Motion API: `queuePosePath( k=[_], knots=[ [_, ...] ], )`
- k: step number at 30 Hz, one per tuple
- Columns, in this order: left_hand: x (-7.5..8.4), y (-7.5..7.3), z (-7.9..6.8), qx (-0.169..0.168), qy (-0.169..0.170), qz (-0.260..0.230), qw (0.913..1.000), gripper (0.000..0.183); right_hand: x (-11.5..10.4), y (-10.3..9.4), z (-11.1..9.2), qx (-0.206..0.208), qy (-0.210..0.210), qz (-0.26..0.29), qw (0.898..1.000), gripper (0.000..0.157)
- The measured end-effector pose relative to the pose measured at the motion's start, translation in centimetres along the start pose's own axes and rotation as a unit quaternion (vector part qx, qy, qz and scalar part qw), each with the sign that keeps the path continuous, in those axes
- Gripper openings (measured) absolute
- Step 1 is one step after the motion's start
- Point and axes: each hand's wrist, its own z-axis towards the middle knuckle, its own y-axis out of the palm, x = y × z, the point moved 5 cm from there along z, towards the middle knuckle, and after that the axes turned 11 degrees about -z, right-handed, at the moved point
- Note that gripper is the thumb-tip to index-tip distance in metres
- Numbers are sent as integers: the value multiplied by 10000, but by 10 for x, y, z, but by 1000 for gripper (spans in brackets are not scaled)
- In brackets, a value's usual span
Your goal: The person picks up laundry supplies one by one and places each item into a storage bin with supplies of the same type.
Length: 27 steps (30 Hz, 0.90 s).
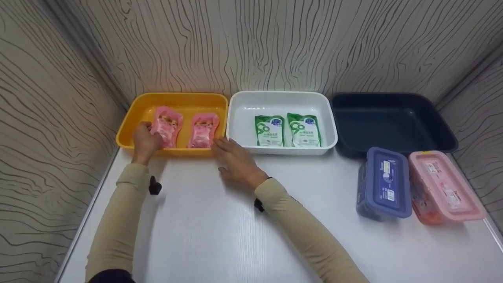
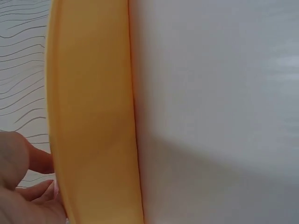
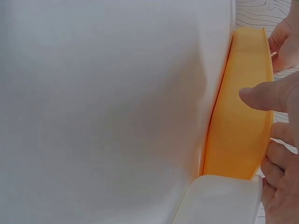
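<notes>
Head: left hand [image 1: 147, 143] appears to pinch the left pink pouch [image 1: 168, 127], glossy film, inside the yellow tray [image 1: 184, 152]; right hand [image 1: 237, 163] loosely spread at the rim. Judged step: positioning; next calls for gentle release. Left wrist: smooth plastic, grip partly cropped. Right wrist: thumb outside the tray, fingers beyond its rim

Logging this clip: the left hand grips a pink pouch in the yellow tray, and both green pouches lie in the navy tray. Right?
No: both green pouches lie in the white tray, not the navy tray, as the head view shows. The left hand does grip a pink pouch in the yellow tray.
</notes>
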Motion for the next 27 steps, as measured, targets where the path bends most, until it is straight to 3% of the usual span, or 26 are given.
queuePosePath(
  k=[4, 11, 27],
  knots=[
    [-1, -1, 0, 135, 303, 332, 9989, 62, 0, 1, 1, 15, -33, -29, 10000, 77],
    [-5, -2, 2, 198, 723, 468, 9961, 63, 2, 0, 2, -6, -1, 44, 10000, 78],
    [-8, 6, 4, 137, 635, 269, 9975, 72, 3, 2, 1, -26, 107, 250, 9996, 79]
  ],
)
